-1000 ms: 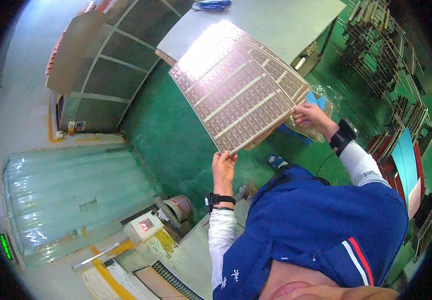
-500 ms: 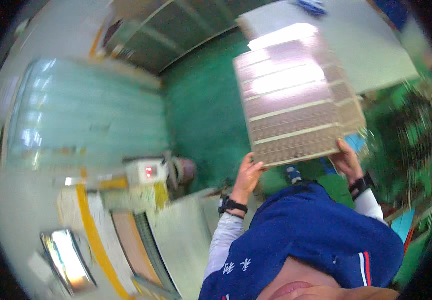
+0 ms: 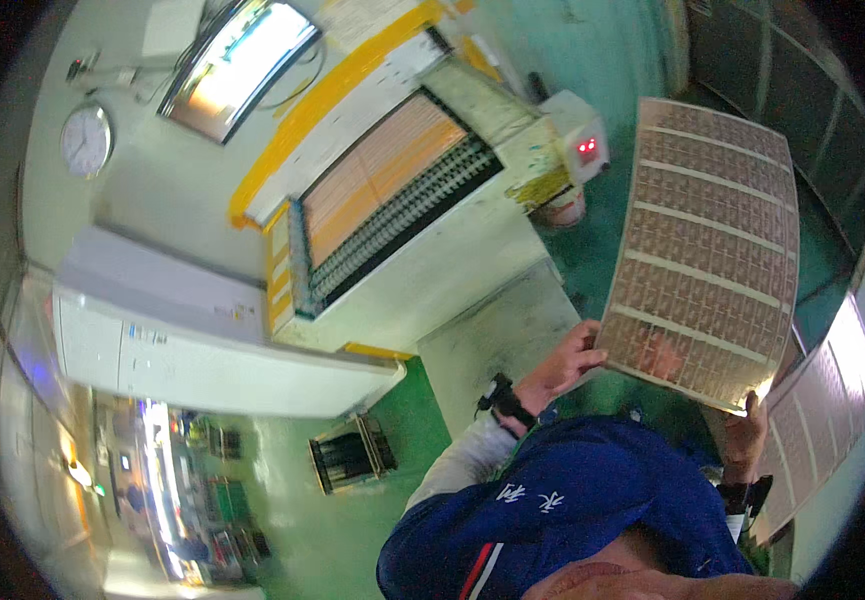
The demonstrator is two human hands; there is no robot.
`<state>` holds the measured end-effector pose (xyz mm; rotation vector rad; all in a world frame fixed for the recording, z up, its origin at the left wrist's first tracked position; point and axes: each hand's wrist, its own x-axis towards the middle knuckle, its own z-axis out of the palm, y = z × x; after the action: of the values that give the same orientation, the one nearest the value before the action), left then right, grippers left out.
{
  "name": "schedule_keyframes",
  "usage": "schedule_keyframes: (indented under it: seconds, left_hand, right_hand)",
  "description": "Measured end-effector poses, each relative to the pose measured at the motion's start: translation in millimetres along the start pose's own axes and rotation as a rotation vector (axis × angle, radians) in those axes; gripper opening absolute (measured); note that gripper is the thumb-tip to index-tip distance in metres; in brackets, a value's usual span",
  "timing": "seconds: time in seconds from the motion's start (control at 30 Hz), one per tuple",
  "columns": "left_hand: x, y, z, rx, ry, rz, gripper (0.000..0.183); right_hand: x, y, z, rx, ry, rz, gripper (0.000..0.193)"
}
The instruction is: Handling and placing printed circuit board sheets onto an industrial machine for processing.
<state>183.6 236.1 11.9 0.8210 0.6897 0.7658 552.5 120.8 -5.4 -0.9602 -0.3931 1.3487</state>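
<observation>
A large thin circuit board panel (image 3: pixel 702 250), copper-brown with pale stripes between rows of a repeated pattern, is held up in front of me, slightly bowed. My left hand (image 3: pixel 567 365) grips its lower left corner. At the lower right corner my right hand (image 3: pixel 745 432) pinches the edge, its fingers partly hidden. Beyond my right hand lie more copper-brown panels (image 3: pixel 802 440) with a bright glare on them.
To the left stands a machine with a roller conveyor inlet (image 3: pixel 392 200) framed in yellow. A white box with a red display (image 3: pixel 584 150) sits at its far end. Also there are a tall white cabinet (image 3: pixel 202 340), a wall clock (image 3: pixel 86 140), a screen (image 3: pixel 242 65) and a black rack (image 3: pixel 352 455).
My view and body have turned left, away from the stack of panels. The circuit board panel has come away from the stack with both hands on it, and the roller machine is now nearer the middle.
</observation>
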Motion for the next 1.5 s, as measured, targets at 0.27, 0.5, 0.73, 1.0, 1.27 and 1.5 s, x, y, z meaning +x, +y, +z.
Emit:
schedule_keyframes:
  seconds: [0.27,0.5,0.73,1.0,1.27,1.5]
  left_hand:
    - [-145.2,-33.9,-85.8,-0.274,0.46,0.336,0.047]
    - [-230.4,-24.2,-97.2,-0.417,0.698,0.487,0.046]
    - [-265.8,-64.0,-129.2,-0.599,0.888,0.555,0.033]
    - [-267.0,-60.3,-117.4,-0.719,0.755,0.662,0.029]
    - [-280.8,-72.5,-123.4,-0.74,0.761,0.745,0.035]
    - [-291.3,-76.7,-132.1,-0.749,0.805,0.808,0.034]
  right_hand:
    - [49.2,36.0,154.9,-0.336,-0.384,0.217,0.042]
    - [68.5,121.3,245.7,-0.3,-0.657,0.443,0.031]
    - [50.9,166.6,303.7,-0.293,-0.734,0.623,0.036]
    - [56.0,150.7,269.6,-0.59,-0.626,0.34,0.041]
    - [128.4,153.2,213.2,-0.773,-0.583,0.009,0.052]
    - [147.9,149.2,223.9,-0.115,-0.432,0.38,0.047]
